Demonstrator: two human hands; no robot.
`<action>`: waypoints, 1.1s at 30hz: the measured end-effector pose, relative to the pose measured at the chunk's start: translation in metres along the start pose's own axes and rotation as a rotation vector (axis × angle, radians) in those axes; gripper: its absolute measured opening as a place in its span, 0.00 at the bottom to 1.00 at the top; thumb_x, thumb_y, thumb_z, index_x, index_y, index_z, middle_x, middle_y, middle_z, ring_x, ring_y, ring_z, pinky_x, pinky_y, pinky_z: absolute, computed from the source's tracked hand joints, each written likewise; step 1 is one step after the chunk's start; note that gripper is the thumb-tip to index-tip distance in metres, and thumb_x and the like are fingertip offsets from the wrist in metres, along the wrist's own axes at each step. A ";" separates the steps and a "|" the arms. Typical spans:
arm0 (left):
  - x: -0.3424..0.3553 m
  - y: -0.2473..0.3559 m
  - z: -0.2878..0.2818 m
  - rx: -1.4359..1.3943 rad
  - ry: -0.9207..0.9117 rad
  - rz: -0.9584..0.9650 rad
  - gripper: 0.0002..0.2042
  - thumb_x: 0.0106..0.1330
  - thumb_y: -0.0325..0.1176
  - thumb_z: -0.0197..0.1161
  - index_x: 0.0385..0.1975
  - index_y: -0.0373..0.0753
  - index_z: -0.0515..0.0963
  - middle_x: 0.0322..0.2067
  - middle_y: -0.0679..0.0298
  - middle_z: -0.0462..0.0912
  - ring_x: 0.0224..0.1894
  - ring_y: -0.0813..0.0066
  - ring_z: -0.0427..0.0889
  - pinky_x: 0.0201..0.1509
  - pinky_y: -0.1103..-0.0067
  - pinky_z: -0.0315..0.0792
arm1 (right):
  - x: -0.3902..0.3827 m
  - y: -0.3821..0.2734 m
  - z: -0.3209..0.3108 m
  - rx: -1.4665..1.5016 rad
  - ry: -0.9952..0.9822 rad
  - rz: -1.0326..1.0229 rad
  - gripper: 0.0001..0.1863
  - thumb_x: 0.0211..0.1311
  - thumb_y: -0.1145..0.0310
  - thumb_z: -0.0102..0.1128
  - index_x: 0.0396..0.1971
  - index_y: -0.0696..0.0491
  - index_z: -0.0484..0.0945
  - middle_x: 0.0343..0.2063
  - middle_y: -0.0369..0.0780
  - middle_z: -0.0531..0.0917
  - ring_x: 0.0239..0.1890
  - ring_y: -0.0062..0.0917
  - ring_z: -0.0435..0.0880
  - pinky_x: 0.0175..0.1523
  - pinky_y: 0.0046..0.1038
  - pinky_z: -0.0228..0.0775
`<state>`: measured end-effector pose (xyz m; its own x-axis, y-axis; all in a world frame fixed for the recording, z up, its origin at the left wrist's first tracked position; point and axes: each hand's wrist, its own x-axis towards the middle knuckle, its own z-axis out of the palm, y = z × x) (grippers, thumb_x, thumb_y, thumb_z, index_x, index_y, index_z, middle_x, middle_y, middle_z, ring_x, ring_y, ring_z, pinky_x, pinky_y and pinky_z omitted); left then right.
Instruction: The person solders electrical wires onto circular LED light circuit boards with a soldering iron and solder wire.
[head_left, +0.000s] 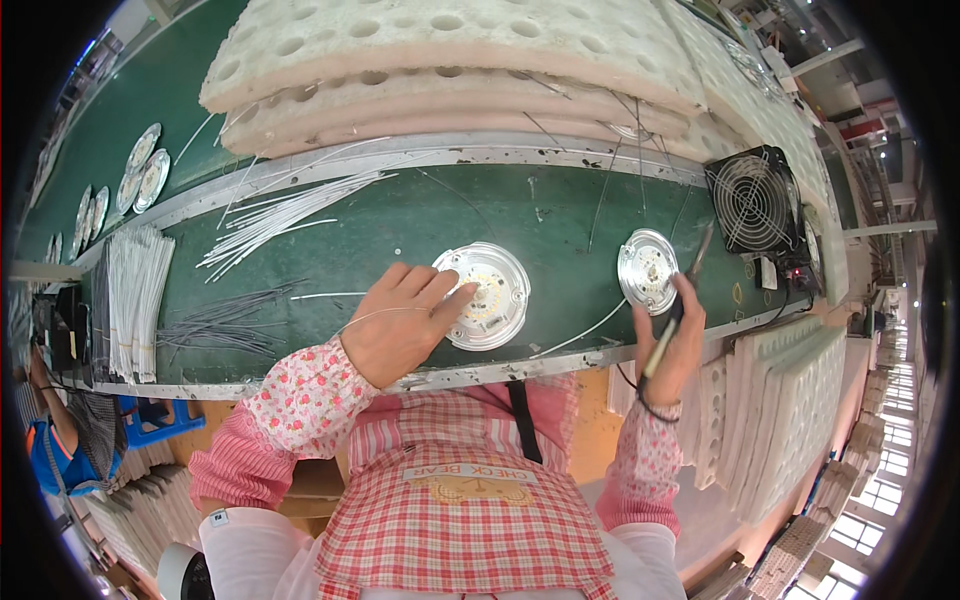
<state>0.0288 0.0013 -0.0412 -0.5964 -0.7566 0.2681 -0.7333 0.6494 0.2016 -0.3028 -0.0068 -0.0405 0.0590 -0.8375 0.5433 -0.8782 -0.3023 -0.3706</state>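
A large round LED light plate (505, 322), silvery with small parts at its middle, lies on the green bench. My left hand (392, 318) reaches over its left side, thumb and forefinger close together at the middle. Across the back of that hand a thin wire (378, 312) curves toward the fingers, whose tips partly hide what they pinch. From the left, a white wire (330, 295) runs under the hand. My right hand (672, 352) is closed on a soldering iron (690, 290), its tip pointing up and away. Its fingers are at the lower edge of a smaller-looking LED light plate (640, 262).
White wires (275, 222), dark wires (225, 330) and a thick white bundle (140, 300) lie left. A black fan (752, 205) stands at the far right. Foam slabs (440, 105) with holes are stacked behind; more plates (150, 180) lie far left. A person (62, 440) sits at left.
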 end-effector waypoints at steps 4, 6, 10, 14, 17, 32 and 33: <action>0.013 -0.010 -0.005 -0.120 0.072 -0.069 0.21 0.50 0.28 0.70 0.47 0.42 0.81 0.42 0.63 0.77 0.45 0.66 0.78 0.48 0.71 0.69 | 0.014 0.016 0.008 -0.127 0.003 -0.091 0.43 0.45 0.66 0.80 0.62 0.55 0.65 0.57 0.51 0.75 0.56 0.49 0.75 0.62 0.44 0.64; 0.023 -0.017 -0.005 -0.182 0.102 -0.156 0.19 0.50 0.30 0.72 0.44 0.42 0.81 0.42 0.63 0.78 0.45 0.66 0.78 0.48 0.71 0.69 | 0.012 0.023 0.015 -0.115 -0.036 -0.073 0.47 0.43 0.65 0.81 0.64 0.54 0.63 0.59 0.52 0.73 0.58 0.50 0.73 0.64 0.46 0.62; 0.038 -0.024 0.005 -0.290 0.008 -0.431 0.23 0.48 0.36 0.77 0.43 0.40 0.78 0.39 0.61 0.78 0.41 0.61 0.80 0.46 0.68 0.73 | 0.016 0.025 0.019 -0.025 -0.090 0.045 0.47 0.41 0.66 0.82 0.63 0.55 0.64 0.57 0.52 0.75 0.57 0.49 0.74 0.63 0.42 0.65; 0.048 -0.017 0.003 -0.641 -0.060 -0.544 0.22 0.50 0.36 0.77 0.40 0.37 0.74 0.35 0.57 0.81 0.34 0.61 0.83 0.40 0.69 0.76 | 0.019 0.004 0.005 0.092 -0.124 0.015 0.48 0.40 0.68 0.81 0.63 0.57 0.63 0.56 0.51 0.76 0.57 0.45 0.75 0.62 0.39 0.67; 0.053 -0.013 -0.012 -0.729 -0.154 -0.554 0.18 0.51 0.34 0.77 0.36 0.34 0.76 0.33 0.56 0.82 0.31 0.68 0.82 0.38 0.74 0.75 | 0.033 -0.020 -0.016 0.198 -0.157 -0.047 0.50 0.36 0.69 0.82 0.63 0.56 0.62 0.60 0.50 0.74 0.59 0.43 0.75 0.64 0.38 0.67; 0.382 -0.230 -0.121 -0.366 0.662 -0.631 0.32 0.52 0.50 0.75 0.47 0.25 0.81 0.39 0.47 0.86 0.44 0.66 0.86 0.50 0.74 0.76 | 0.391 0.023 0.059 0.193 0.025 -0.255 0.49 0.45 0.52 0.80 0.63 0.53 0.61 0.50 0.52 0.79 0.51 0.45 0.81 0.54 0.40 0.72; 0.397 -0.239 -0.105 -0.340 0.685 -0.662 0.36 0.49 0.54 0.75 0.49 0.26 0.80 0.43 0.44 0.85 0.48 0.56 0.85 0.55 0.71 0.75 | 0.407 0.029 0.073 0.218 0.041 -0.242 0.49 0.43 0.51 0.81 0.62 0.54 0.62 0.48 0.52 0.81 0.50 0.47 0.81 0.53 0.41 0.73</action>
<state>0.0019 -0.4465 0.1159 0.2911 -0.8353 0.4665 -0.6531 0.1828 0.7349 -0.2699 -0.3897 0.1153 0.2303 -0.7115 0.6638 -0.7184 -0.5845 -0.3772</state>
